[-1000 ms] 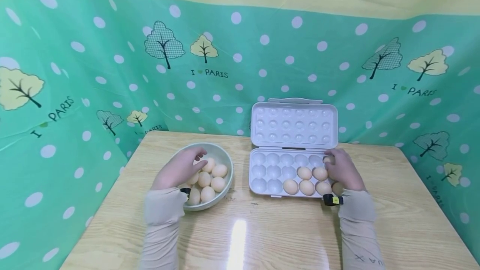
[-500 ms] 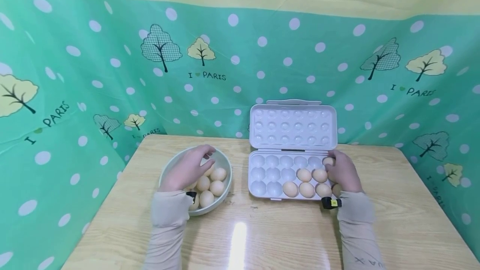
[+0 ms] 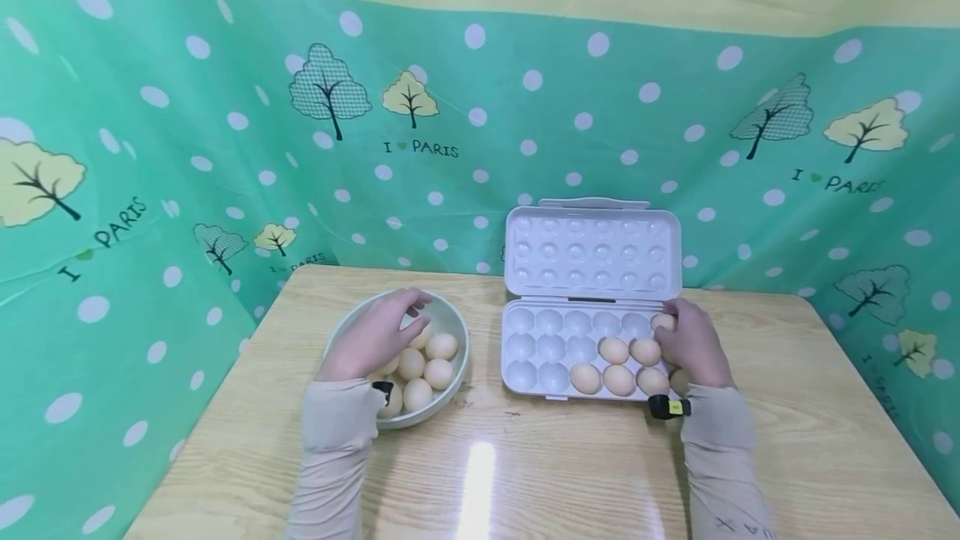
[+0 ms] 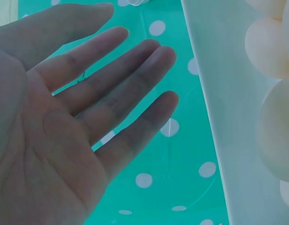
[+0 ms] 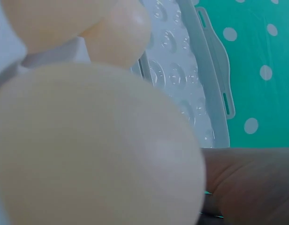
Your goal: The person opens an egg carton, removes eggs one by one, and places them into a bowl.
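Note:
My left hand (image 3: 375,336) hovers over the bowl (image 3: 463,357), which holds several pale brown eggs (image 3: 411,363). In the left wrist view its fingers (image 4: 130,89) are extended and apart, with nothing between them. At the back right corner of the egg carton (image 3: 525,390) my right hand (image 3: 696,342) grips an egg (image 3: 664,322), with finger and thumb at its sides. Several more eggs (image 3: 618,380) sit in the right part of the carton's front and middle rows. A near egg (image 5: 97,145) hides most of the right hand in the right wrist view.
The carton's dimpled lid (image 3: 592,252) stands raised behind the tray. Both things rest on a wooden table (image 3: 420,482). A green dotted cloth (image 3: 480,148) hangs close behind and along both sides.
My left hand has shifted slightly to the right over the bowl. The right hand stays at the carton's back right corner with its egg. The head view has swayed a little.

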Tool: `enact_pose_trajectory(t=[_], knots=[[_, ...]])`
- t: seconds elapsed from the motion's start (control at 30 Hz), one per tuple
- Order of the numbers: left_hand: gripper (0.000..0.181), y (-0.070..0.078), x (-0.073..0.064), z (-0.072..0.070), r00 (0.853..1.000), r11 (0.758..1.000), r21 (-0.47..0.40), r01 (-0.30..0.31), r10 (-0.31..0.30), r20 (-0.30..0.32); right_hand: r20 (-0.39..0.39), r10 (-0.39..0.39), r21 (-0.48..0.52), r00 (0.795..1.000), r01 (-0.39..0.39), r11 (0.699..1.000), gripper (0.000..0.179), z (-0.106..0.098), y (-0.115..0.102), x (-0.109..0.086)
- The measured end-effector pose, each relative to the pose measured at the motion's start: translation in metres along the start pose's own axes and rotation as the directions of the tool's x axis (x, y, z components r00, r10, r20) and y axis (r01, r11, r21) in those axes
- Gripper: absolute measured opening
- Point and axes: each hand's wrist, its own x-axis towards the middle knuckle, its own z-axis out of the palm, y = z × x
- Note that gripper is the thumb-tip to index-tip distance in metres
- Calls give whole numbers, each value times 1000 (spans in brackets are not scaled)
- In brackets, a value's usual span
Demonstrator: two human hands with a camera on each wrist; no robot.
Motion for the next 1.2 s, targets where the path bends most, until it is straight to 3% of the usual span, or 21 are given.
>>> enact_pose_trajectory(t=[0.23,0.4,0.6,0.77,1.0,1.2], knots=[[35,0,-1,-1,1000,1000,-10,14,-14,7,7,1,-25,1000,-1,1000,45,1,0,-3],[34,1,-3,-3,1000,1000,-5,12,-12,-13,-54,-18,-9,998,18,1000,47,-3,-1,-5],[37,1,-4,-6,999,999,-39,11,-12,-31,-136,-98,28,986,103,994,45,-15,-13,-9],[41,4,-4,-5,998,999,-50,-16,13,-61,-159,-160,42,974,169,985,42,-21,-30,-18],[44,11,-5,-5,992,996,-56,-69,63,-111,-217,-278,51,936,295,954,38,-20,-62,-27],[43,18,-2,-8,986,992,-58,-111,102,-130,-276,-313,52,908,340,939,36,-21,-84,-41]])
